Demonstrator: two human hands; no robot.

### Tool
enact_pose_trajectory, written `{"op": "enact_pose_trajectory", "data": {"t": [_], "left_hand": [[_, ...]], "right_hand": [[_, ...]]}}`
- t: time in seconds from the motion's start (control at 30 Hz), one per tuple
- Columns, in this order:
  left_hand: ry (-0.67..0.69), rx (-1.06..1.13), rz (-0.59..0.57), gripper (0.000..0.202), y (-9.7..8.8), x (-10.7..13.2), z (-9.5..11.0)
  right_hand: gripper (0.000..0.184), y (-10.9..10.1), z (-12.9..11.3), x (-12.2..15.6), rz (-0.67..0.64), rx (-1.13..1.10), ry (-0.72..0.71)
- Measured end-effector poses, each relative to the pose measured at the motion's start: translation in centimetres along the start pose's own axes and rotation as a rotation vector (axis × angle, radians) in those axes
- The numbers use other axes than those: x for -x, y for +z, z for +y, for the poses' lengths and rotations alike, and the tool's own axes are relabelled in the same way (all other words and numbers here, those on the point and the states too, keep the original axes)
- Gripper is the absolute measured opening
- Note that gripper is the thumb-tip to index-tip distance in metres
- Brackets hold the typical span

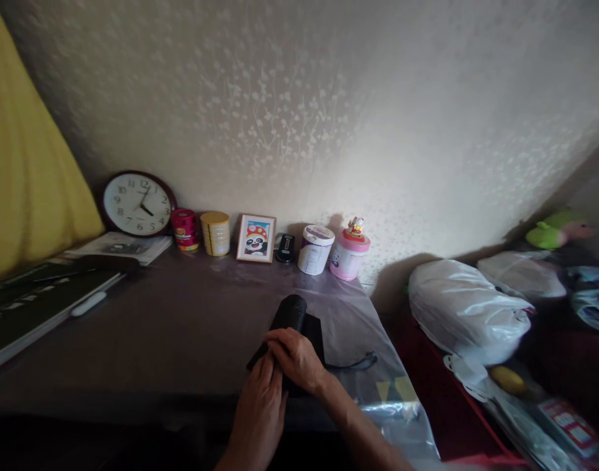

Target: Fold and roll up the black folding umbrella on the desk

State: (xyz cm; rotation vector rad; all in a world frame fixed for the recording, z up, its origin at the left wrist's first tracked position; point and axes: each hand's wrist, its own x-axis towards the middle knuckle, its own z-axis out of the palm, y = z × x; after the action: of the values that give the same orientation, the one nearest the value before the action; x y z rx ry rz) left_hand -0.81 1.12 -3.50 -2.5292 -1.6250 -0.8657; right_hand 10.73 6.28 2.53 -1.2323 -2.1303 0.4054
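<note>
A black rolled-up cloth or pouch [290, 315] lies on the dark table [171, 327] in front of me. My right hand [297, 356] rests on its near end, fingers curled down over the black material. My left hand [258, 409] comes up from below, its fingers pressed together against the same near end beside the right hand. What is under the fingers is hidden. A thin black cord [354, 363] trails to the right from the black thing.
Along the wall stand a round clock [137, 204], a red tin [184, 229], a yellow tin [215, 233], a framed panda picture [256, 238], a white tub [315, 248] and a pink jar [349, 255]. Books [44, 294] lie left. Plastic bags [469, 311] pile up right.
</note>
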Motion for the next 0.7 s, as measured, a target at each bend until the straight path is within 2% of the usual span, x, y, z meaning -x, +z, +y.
{"op": "enact_pose_trajectory", "data": {"t": [0.1,0.2,0.43,0.6,0.7], "left_hand": [[-0.020,0.037,0.007,0.051,0.3,0.1,0.0],[-0.044,0.055,-0.010,0.056,0.5,0.2,0.1],[-0.109,0.023,-0.072,0.060,0.8,0.4,0.0],[-0.148,0.044,-0.145,0.056,0.4,0.1,0.1],[-0.169,0.050,-0.168,0.056,0.3,0.0,0.2]], "right_hand": [[0.028,0.0,0.5,1.6,0.059,-0.020,-0.119],[0.027,0.3,2.2,1.6,0.057,0.031,-0.160],[0.030,1.0,7.6,-3.1,-0.026,0.139,-0.182],[0.030,0.4,11.0,-6.8,0.007,0.185,-0.101],[0.029,-0.3,11.0,-7.2,0.101,0.207,0.024]]}}
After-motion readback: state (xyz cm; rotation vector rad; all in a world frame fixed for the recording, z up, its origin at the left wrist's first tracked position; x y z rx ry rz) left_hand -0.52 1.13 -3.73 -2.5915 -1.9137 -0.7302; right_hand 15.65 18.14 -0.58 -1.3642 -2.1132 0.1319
